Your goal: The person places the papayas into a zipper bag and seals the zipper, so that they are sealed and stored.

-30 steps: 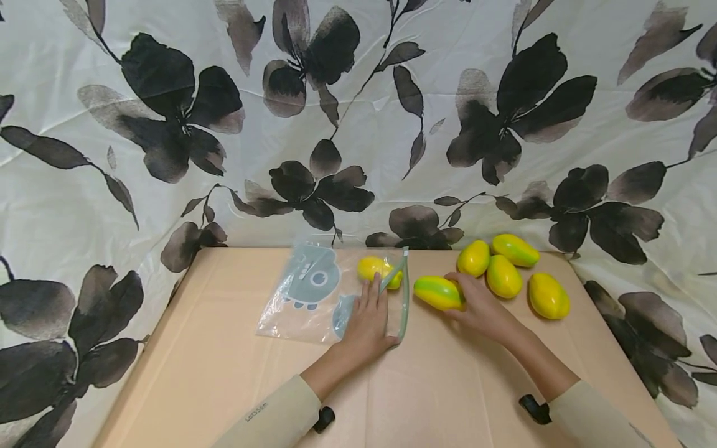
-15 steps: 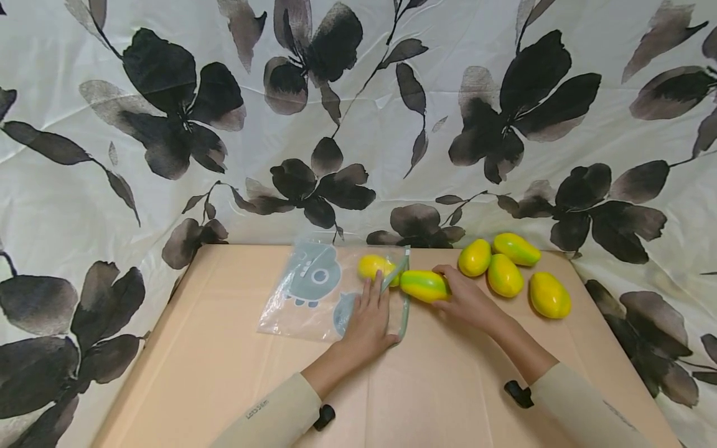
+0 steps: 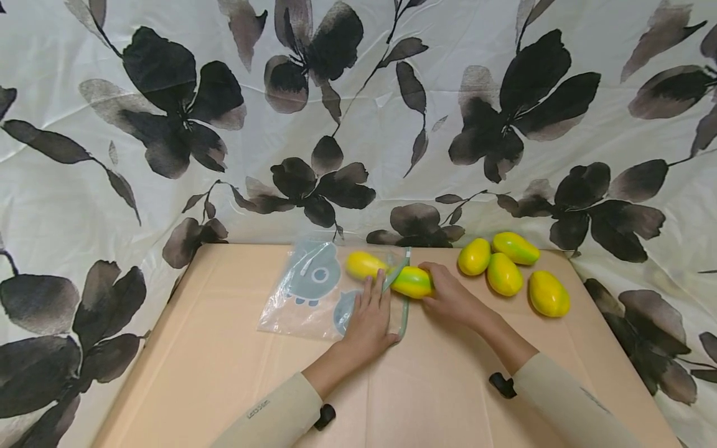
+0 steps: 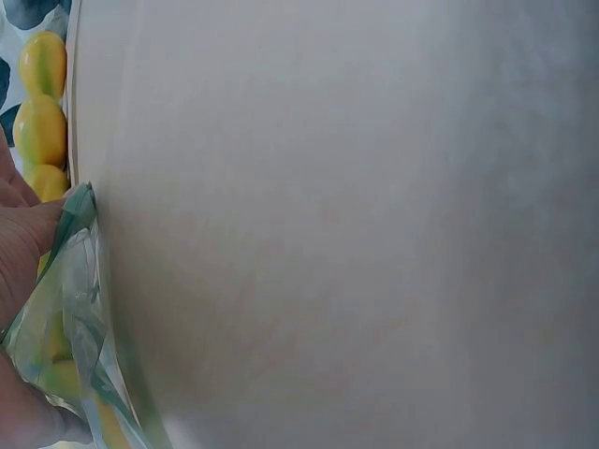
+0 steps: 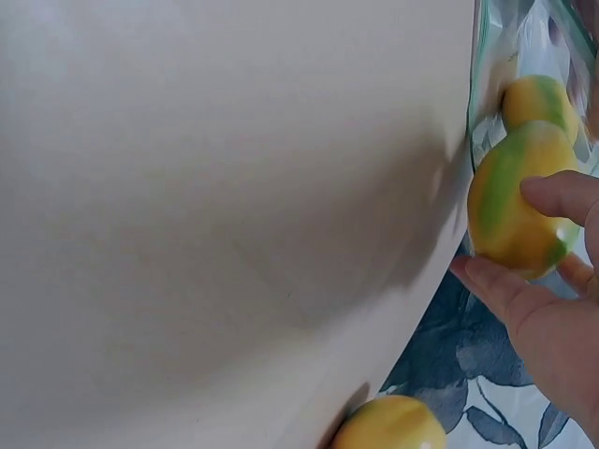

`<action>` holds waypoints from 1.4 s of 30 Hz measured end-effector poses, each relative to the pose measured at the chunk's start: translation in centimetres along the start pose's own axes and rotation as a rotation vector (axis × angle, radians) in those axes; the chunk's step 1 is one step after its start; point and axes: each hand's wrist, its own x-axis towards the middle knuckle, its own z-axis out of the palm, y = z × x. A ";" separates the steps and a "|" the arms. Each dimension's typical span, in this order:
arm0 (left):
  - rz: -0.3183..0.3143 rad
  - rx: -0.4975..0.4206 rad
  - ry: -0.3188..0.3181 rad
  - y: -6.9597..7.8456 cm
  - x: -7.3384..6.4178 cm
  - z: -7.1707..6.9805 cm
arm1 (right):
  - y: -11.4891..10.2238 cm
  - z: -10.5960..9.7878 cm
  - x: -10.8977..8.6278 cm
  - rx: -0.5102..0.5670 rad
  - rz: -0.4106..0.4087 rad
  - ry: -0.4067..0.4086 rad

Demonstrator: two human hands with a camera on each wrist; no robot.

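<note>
Gripping a yellow-green fruit (image 3: 414, 284) at the mouth of the clear bag (image 3: 305, 317), there's the right hand (image 3: 451, 296); the left hand (image 3: 368, 322) lies straight-fingered across the bag, another fruit (image 3: 361, 265) inside, four more fruits (image 3: 505, 275) right of the bag.

- A makeshift tabletop filming corner is being shown; whether a home or a studio is being used is being left unclear.
- The background is being filled by a white floral-print sheet (image 3: 381, 137), with the room behind being hidden.
- A pale tan tabletop (image 3: 252, 386) is being bordered by that sheet at the back and sides.
- Small black wrist cameras (image 3: 502, 385) are being worn beside beige sleeves (image 3: 269, 410).
- A homely note is being lent by a cartoon-print zip bag (image 3: 313, 274).
</note>
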 end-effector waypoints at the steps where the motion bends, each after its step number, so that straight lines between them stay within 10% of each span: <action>1: 0.000 0.002 0.000 0.0 0.0 0.0 | 0.0 0.0 0.1 0.003 -0.008 -0.009; 42: 0.014 0.063 -0.010 0.0 0.6 0.2 | -0.4 0.9 2.9 0.058 0.083 0.108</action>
